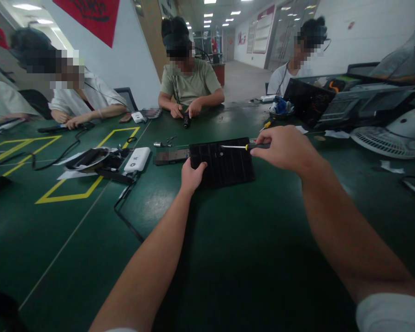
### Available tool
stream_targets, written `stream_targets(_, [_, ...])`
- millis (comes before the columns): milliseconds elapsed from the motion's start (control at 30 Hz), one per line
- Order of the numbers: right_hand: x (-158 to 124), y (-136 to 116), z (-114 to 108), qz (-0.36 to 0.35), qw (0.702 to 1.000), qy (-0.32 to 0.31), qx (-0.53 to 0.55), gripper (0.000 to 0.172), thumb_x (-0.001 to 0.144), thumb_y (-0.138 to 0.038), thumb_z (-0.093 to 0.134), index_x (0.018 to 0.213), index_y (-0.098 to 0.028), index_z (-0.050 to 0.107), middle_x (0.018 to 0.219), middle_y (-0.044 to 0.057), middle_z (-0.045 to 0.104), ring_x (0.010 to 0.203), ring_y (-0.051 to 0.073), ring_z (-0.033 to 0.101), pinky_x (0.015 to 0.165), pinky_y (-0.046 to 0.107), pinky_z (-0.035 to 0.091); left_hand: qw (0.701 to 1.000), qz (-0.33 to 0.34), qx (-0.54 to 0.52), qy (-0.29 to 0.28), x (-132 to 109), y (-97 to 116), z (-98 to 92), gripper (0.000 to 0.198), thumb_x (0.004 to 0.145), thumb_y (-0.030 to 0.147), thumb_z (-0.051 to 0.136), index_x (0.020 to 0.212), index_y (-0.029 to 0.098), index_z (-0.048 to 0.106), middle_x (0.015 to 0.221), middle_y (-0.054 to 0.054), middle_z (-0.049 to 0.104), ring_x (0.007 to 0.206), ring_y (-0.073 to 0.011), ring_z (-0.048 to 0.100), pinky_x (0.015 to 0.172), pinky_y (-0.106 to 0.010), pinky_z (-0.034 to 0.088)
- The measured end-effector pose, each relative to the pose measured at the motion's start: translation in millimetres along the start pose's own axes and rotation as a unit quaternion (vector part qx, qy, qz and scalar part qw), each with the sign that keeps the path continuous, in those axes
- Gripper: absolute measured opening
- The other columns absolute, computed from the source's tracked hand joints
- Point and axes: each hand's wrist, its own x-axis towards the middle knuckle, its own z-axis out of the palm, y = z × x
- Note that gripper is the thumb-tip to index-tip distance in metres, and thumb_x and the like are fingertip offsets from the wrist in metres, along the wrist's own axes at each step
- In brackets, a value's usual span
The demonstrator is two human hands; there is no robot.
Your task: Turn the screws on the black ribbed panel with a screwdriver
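A flat black ribbed panel (228, 168) is held tilted above the green table by my left hand (192, 176), whose thumb rests on its face and whose other fingers are hidden behind it. My right hand (281, 147) is closed round the dark handle of a screwdriver (257, 146). The thin shaft points left across the panel, and its tip is near a small round silvery spot (222, 154) on the panel. Whether the tip touches the panel I cannot tell. Behind the panel's left edge lies a dark phone-like slab (171, 157).
On the left are a white power bank (137, 160), cables and a round tray (86, 159) of parts. To the right stand a white fan (394, 131), black electronic casings (359, 103) and a blue bundle (281, 105). Several people sit round the green table (249, 249).
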Motion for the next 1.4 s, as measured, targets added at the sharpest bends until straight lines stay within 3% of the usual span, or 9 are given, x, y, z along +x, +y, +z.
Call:
stream_targets(1067, [1.1, -6.8, 10.9, -0.003, 0.999, -0.048, -0.016, 0.031, 0.094, -0.046, 0.067, 0.105, -0.021, 0.082, 0.095, 0.013, 0.08, 0.092, 0.033, 0.072, 0.079, 0.045, 0.051, 1.0, 0.005, -0.006, 0.008, 0.3, -1.5, -0.8, 0.027, 0.078, 0.031, 0.079, 0.102, 0.02, 0.075, 0.104, -0.011, 0.081, 0.1, -0.0315, 0.076, 0.101, -0.049, 0.06])
stream_targets(1400, [2.2, -5.1, 13.6, -0.024, 0.999, -0.028, -0.004, 0.02, 0.082, -0.027, 0.074, 0.101, -0.023, 0.078, 0.096, 0.009, 0.078, 0.089, 0.028, 0.069, 0.077, 0.04, 0.048, 1.0, 0.007, -0.005, 0.008, 0.0, -0.3, -1.4, 0.028, 0.078, 0.03, 0.08, 0.103, 0.019, 0.076, 0.105, -0.011, 0.081, 0.101, -0.0325, 0.076, 0.1, -0.05, 0.062])
